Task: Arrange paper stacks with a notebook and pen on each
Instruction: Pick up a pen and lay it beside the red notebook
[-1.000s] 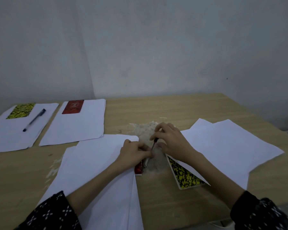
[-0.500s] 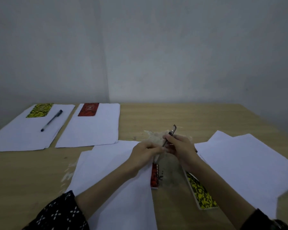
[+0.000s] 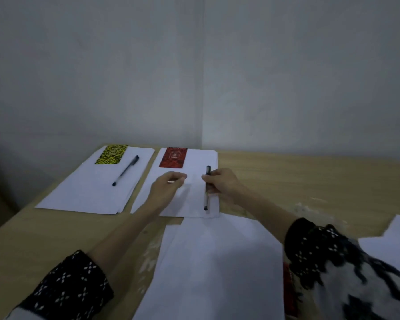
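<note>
Both hands have reached over to the far stack (image 3: pixel 189 204): the right hand (image 3: pixel 222 182) pinches a pen (image 3: pixel 207 188) lying on it below the red notebook (image 3: pixel 173 157); the left hand (image 3: pixel 169 184) hovers, fingers loosely curled.

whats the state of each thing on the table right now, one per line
yellow patterned notebook: flat on the far-left paper stack, closed
capped dark pen: lying loose on that stack
red notebook: flat on the second paper stack, closed
white-barrelled pen: on that stack, in the right hand's grip
left hand: loosely curled, contents unclear
near paper stack: no notebook or pen visible on it
</note>
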